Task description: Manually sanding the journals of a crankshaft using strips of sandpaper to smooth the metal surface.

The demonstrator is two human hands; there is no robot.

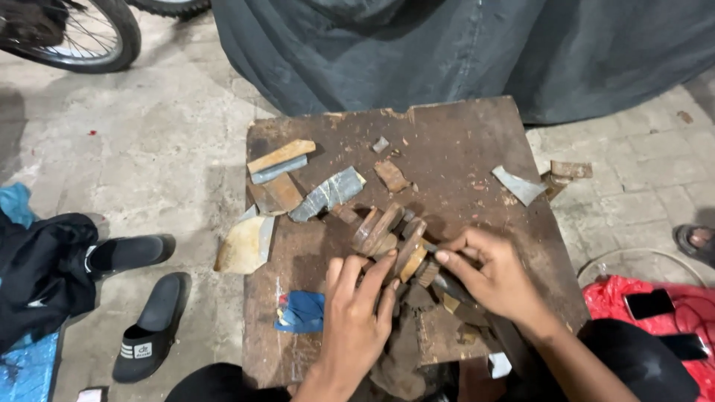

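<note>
Head view: worn board (447, 149) on paved floor. Left hand (356, 313), fingers spread, presses on clump of brown strips (387, 238) at board centre. Right hand (495, 279) pinches clump's 3 o'clock edge, fingers curled closed on it. Cut scraps (328, 195) lie loose toward 10 o'clock, blue rag (302, 313) at 7. Judgement: sorting midway, clump bundled, scraps not yet gathered.

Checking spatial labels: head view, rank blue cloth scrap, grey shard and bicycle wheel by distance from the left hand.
From the left hand:
1. Blue cloth scrap, just left of it on the board.
2. Grey shard, up the board, mid-left.
3. Bicycle wheel, far top-left corner.
</note>
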